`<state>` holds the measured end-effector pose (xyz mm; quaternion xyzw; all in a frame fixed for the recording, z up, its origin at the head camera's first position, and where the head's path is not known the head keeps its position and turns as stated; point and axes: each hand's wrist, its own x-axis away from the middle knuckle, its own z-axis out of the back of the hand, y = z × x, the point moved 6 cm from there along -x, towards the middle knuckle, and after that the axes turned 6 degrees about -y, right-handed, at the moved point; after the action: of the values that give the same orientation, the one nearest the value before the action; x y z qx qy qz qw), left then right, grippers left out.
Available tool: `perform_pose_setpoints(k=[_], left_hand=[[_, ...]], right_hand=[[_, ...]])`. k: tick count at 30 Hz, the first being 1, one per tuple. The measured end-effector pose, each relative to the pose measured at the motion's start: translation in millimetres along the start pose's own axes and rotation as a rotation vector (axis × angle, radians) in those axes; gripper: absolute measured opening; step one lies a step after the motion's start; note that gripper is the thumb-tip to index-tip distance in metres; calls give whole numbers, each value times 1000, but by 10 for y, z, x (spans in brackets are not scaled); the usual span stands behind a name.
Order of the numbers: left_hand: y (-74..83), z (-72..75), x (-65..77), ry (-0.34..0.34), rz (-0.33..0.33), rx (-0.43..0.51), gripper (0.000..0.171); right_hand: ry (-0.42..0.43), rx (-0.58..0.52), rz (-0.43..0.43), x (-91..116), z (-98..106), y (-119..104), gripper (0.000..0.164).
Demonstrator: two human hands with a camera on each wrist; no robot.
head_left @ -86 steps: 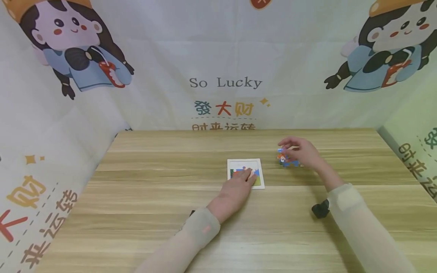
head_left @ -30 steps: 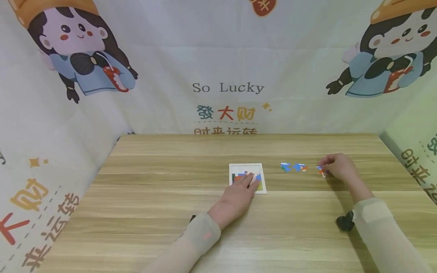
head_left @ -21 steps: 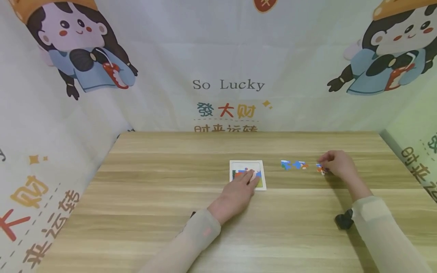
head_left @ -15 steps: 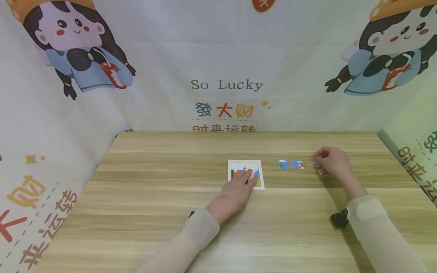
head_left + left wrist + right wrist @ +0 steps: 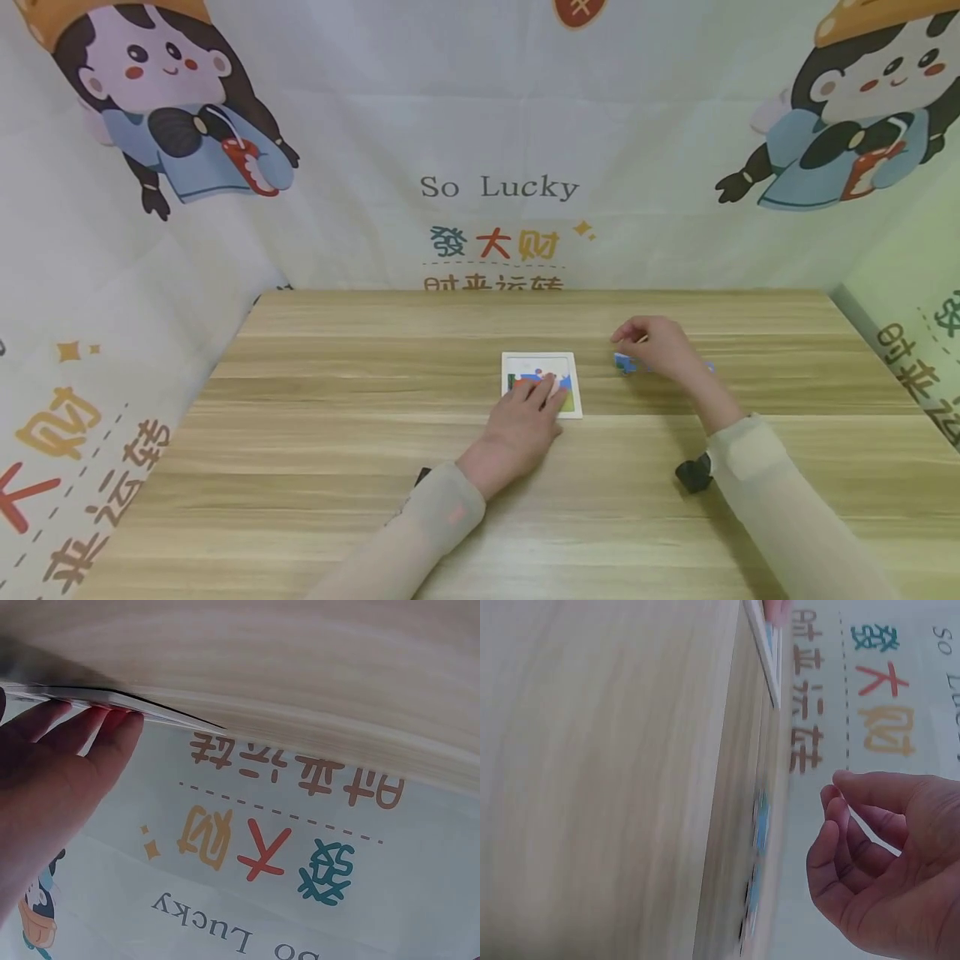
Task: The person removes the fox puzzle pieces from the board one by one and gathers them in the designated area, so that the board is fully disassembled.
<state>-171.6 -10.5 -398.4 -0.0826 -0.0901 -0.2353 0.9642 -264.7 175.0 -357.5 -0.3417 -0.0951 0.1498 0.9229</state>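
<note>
A small square jigsaw tray [image 5: 538,356] with a white rim lies mid-table, its picture partly filled in. My left hand [image 5: 519,429] rests on its lower part, fingers extended over the picture; the left wrist view has the fingertips against the tray [image 5: 161,711]. To the tray's right, my right hand [image 5: 654,346] hovers over loose blue jigsaw pieces [image 5: 624,363]. In the right wrist view its fingers are loosely curled, with thumb near index and nothing visible between them. One more jigsaw piece [image 5: 710,366] peeks out past the right wrist, mostly hidden.
The wooden table [image 5: 337,433] stretches around both hands. A printed cloth [image 5: 360,150] hangs behind it and at both sides. A black wrist device [image 5: 693,473] sits under the right sleeve, close above the tabletop.
My right hand has left the rightmost jigsaw piece, which stays on the table, and swung left over the other pieces. My left hand stays on the tray, fingers slightly shifted.
</note>
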Motion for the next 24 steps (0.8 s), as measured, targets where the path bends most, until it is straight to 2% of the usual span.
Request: perform_pose_setpoints(k=[10, 15, 20, 24], left_hand=[[40, -17, 31, 11, -10, -8, 65], [62, -18, 34, -1, -10, -9, 68], [97, -47, 62, -53, -6, 10, 78], [132, -81, 91, -117, -5, 56, 88]], right_hand=[[-48, -46, 105, -308, -403, -419, 14], [-101, -59, 134, -368, -592, -603, 15], [-186, -66, 133, -394, -772, -661, 19], [-250, -47, 177, -392, -881, -696, 23]])
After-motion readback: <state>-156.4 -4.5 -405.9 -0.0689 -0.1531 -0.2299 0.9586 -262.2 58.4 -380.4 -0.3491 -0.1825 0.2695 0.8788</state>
